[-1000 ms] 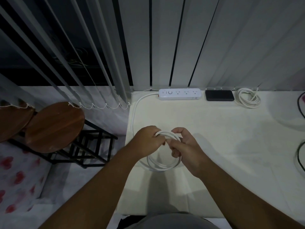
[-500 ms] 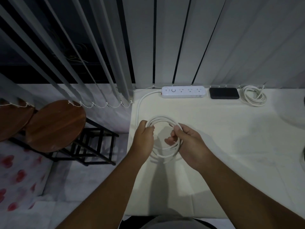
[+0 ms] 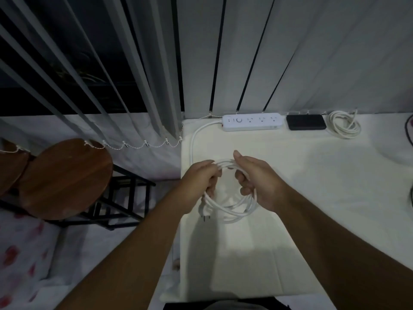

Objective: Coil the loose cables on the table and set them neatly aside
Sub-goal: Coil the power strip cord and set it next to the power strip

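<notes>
A white power cable (image 3: 232, 210) is wound into a round coil of several loops above the left part of the white table (image 3: 301, 198). My left hand (image 3: 201, 177) grips the coil's left side, and my right hand (image 3: 257, 177) grips its right side. The plug (image 3: 204, 214) dangles from the lower left of the coil. The cable's far end runs up the table's left edge to a white power strip (image 3: 252, 121) at the back. A second white cable (image 3: 344, 124) lies coiled at the back right.
A black flat device (image 3: 306, 122) lies between the power strip and the second coil. Dark cables (image 3: 409, 133) cross the table's right edge. Two round wooden stools (image 3: 64, 175) stand left of the table. Vertical blinds (image 3: 290, 52) hang behind the table.
The plug end has come free and now hangs below my left hand. Both hands have shifted their grip round the coil, and the camera has tilted so the table sits lower.
</notes>
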A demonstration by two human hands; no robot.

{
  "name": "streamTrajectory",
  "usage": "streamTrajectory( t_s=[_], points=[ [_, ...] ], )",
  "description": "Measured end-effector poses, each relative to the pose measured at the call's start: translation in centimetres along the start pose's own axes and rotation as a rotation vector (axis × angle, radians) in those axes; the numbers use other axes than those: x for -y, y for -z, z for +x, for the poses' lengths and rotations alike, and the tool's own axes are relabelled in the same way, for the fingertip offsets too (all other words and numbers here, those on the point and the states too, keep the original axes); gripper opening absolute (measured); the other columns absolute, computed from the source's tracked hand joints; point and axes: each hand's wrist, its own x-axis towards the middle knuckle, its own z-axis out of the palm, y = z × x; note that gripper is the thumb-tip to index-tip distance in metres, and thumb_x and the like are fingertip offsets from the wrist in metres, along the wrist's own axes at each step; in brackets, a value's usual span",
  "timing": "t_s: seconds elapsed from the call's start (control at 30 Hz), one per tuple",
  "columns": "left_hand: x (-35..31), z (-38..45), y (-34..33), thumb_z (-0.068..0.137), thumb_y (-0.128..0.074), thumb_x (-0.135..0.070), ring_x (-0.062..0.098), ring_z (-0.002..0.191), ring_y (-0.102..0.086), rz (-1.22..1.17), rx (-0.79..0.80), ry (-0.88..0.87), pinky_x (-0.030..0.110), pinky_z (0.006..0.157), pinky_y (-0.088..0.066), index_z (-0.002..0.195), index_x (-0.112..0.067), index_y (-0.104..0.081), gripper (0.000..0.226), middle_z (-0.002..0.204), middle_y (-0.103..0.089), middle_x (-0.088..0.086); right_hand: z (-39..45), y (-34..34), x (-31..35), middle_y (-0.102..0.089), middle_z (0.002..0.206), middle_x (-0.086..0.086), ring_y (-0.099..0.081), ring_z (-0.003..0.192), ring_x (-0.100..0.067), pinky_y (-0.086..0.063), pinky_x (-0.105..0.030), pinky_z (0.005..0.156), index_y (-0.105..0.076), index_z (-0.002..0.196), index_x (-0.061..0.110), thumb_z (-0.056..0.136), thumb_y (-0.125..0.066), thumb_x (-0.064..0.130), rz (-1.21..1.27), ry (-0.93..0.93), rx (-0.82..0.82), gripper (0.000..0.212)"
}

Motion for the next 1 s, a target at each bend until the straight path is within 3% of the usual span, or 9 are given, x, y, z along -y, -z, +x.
streamTrajectory(
  t_s=[0.13,0.3,0.43,0.53,0.63,0.73,0.87,0.93,1.0],
  points=[
    [0.9,1.0,0.3,0.067,-0.05,-0.026,0.015,0.043,-0.039,0.015,-0.189,-0.136,0.028,0.05,-0.034,0.069,-0.009,-0.053,0.017,0.05,-0.041,-0.002,-0.5,-0.2,-1.7,-0.063,0.085,-0.014,-0.062,0.072,-0.026,-0.056,-0.039,0.071,-0.072,0.106,0.008,0.091,-0.067,0.053,0.235,-0.064,0.055,0.048],
    [2.3,2.3,-1.0,0.08,-0.045,-0.023,0.012,0.054,-0.05,0.069,-0.384,-0.254,0.025,0.047,-0.044,0.073,-0.026,-0.057,0.013,0.052,-0.052,-0.014,0.0,-0.9,-3.1,-0.055,0.064,-0.005,-0.058,0.062,-0.021,-0.058,-0.04,0.076,-0.072,0.108,0.007,0.098,-0.054,0.049,0.487,0.014,-0.084,0.047],
    [3.0,2.8,-3.6,0.086,-0.044,-0.017,0.002,0.051,-0.051,-0.043,-0.49,-0.238,0.017,0.047,-0.041,0.074,-0.032,-0.057,0.023,0.055,-0.055,-0.014,1.9,-1.2,-1.4,-0.042,0.054,0.002,-0.04,0.045,-0.013,-0.045,-0.03,0.048,-0.077,0.093,0.013,0.096,-0.05,0.063,0.342,0.013,-0.321,0.058],
    [3.8,3.0,-3.9,0.089,-0.05,-0.01,0.006,0.064,-0.058,0.034,-0.455,-0.154,0.021,0.06,-0.047,0.075,-0.028,-0.059,0.025,0.066,-0.061,-0.012,3.3,-0.2,0.2,-0.041,0.045,0.003,-0.035,0.035,-0.012,-0.037,-0.026,0.04,-0.073,0.075,0.014,0.089,-0.035,0.08,0.171,-0.096,-0.385,0.078],
    [3.8,2.7,-3.3,0.087,-0.062,0.001,0.013,0.076,-0.065,0.114,-0.3,-0.077,0.03,0.075,-0.051,0.083,-0.016,-0.069,0.018,0.079,-0.071,-0.001,4.5,1.0,0.5,-0.045,0.04,0.002,-0.039,0.029,-0.013,-0.038,-0.027,0.043,-0.064,0.067,0.012,0.09,-0.024,0.082,-0.138,-0.1,-0.359,0.084],
    [1.2,3.3,-2.7,0.075,-0.067,-0.011,0.015,0.071,-0.068,0.062,-0.24,-0.022,0.028,0.072,-0.055,0.089,-0.007,-0.073,0.016,0.077,-0.074,0.007,5.2,1.4,-0.1,-0.047,0.041,0.004,-0.041,0.032,-0.015,-0.037,-0.025,0.041,-0.064,0.064,0.013,0.09,-0.023,0.082,-0.293,-0.046,-0.298,0.084],
    [-2.0,5.0,-2.7,0.07,-0.045,-0.029,0.025,0.055,-0.055,0.178,-0.193,0.186,0.036,0.066,-0.048,0.077,-0.008,-0.07,0.033,0.055,-0.06,0.004,5.7,1.1,-0.9,-0.048,0.049,0.002,-0.04,0.039,-0.014,-0.037,-0.025,0.043,-0.07,0.077,0.008,0.093,-0.032,0.077,-0.167,-0.021,-0.236,0.081],
    [-2.0,5.6,-2.8,0.073,-0.04,-0.028,0.023,0.054,-0.045,0.24,-0.274,0.16,0.035,0.062,-0.042,0.069,-0.013,-0.063,0.028,0.056,-0.051,0.001,5.6,1.4,-1.2,-0.052,0.054,0.001,-0.046,0.045,-0.013,-0.044,-0.03,0.05,-0.075,0.089,0.008,0.093,-0.044,0.073,-0.021,-0.023,-0.123,0.072],
    [-1.2,6.3,-2.5,0.075,-0.04,-0.03,0.022,0.05,-0.041,0.092,-0.376,0.185,0.035,0.061,-0.038,0.067,-0.013,-0.059,0.026,0.054,-0.048,0.001,5.0,1.8,-1.5,-0.057,0.061,-0.001,-0.058,0.057,-0.017,-0.055,-0.037,0.063,-0.077,0.098,0.014,0.085,-0.058,0.072,0.122,-0.048,-0.016,0.062]
  ],
)
